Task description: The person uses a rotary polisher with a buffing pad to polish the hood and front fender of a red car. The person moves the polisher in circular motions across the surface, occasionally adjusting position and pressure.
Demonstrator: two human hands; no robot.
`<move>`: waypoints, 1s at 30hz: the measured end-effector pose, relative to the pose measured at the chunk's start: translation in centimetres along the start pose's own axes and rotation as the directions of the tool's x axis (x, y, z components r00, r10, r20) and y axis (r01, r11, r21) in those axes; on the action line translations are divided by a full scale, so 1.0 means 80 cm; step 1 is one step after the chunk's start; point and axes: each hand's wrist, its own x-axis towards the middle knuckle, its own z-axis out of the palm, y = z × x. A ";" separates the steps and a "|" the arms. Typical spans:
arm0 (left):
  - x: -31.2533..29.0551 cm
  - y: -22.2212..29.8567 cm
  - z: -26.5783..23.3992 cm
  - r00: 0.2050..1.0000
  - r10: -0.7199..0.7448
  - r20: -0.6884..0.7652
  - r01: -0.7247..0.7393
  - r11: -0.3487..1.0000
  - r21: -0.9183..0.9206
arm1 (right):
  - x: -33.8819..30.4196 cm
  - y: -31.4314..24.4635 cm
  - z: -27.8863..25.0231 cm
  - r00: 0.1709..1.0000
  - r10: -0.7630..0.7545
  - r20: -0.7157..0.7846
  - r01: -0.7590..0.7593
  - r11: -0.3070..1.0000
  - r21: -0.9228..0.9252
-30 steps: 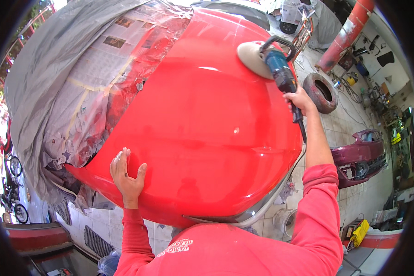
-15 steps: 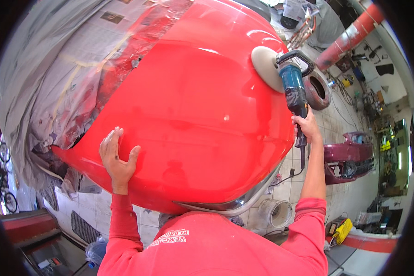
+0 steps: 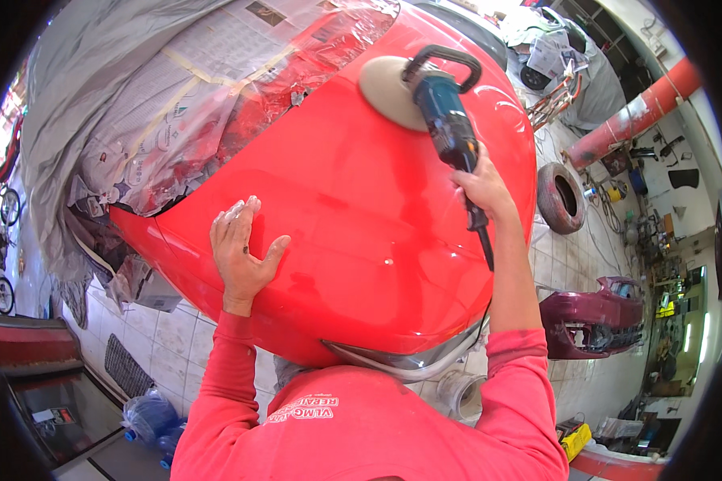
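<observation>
My right hand [image 3: 483, 189] grips the rear handle of a blue power polisher [image 3: 445, 112]. Its round cream pad [image 3: 385, 90] lies flat against the glossy red car hood [image 3: 361, 216], near the hood's far end. My left hand [image 3: 239, 250] rests flat on the same hood with fingers spread, a whitish smear on the fingertips. The windshield [image 3: 217, 88] beyond the hood is masked with newspaper, tape and clear plastic film. Both my arms wear red sleeves.
A grey cover [image 3: 80, 104] drapes the car's left side. To the right on the tiled floor lie a loose tyre [image 3: 560, 197] and a dark red bumper [image 3: 594, 317]; a red pipe [image 3: 634, 112] runs diagonally. Blue water bottles [image 3: 148, 421] sit lower left.
The polisher has slid left across the hood, away from its right edge. My left hand has shifted right and further up the hood. The view has tilted.
</observation>
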 end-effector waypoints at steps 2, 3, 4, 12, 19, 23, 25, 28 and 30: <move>0.001 0.003 0.004 1.000 -0.001 0.004 0.001 1.000 -0.006 | 0.009 -0.016 0.017 1.000 -0.018 0.002 0.018 0.999 -0.041; 0.000 0.004 0.004 1.000 -0.010 0.007 0.009 1.000 0.008 | 0.013 -0.023 0.023 1.000 -0.021 0.010 0.021 0.998 -0.056; -0.001 0.002 0.002 1.000 -0.016 0.010 0.016 1.000 0.016 | 0.015 -0.028 0.026 1.000 -0.020 0.014 0.021 0.997 -0.074; -0.001 0.003 0.006 1.000 0.001 0.006 -0.001 1.000 0.019 | -0.016 0.026 -0.026 0.999 0.018 -0.040 -0.018 1.000 0.002; 0.001 -0.009 0.005 0.998 0.040 0.039 -0.042 0.997 0.063 | -0.113 0.131 -0.109 0.984 0.131 -0.123 -0.110 0.981 0.160; 0.002 -0.004 0.004 0.997 0.046 0.059 -0.050 0.996 0.074 | -0.166 0.203 -0.151 0.967 0.206 -0.146 -0.175 0.963 0.204; 0.005 0.001 0.006 0.998 0.038 0.056 -0.041 0.997 0.059 | -0.188 0.218 -0.167 0.966 0.231 -0.117 -0.196 0.948 0.252; 0.003 0.003 0.004 0.997 0.019 0.074 -0.022 0.999 0.038 | -0.203 0.221 -0.159 0.957 0.258 -0.131 -0.212 0.934 0.287; 0.005 0.003 0.004 0.998 0.009 0.069 -0.012 0.999 0.036 | -0.194 0.207 -0.150 0.959 0.242 -0.145 -0.193 0.938 0.287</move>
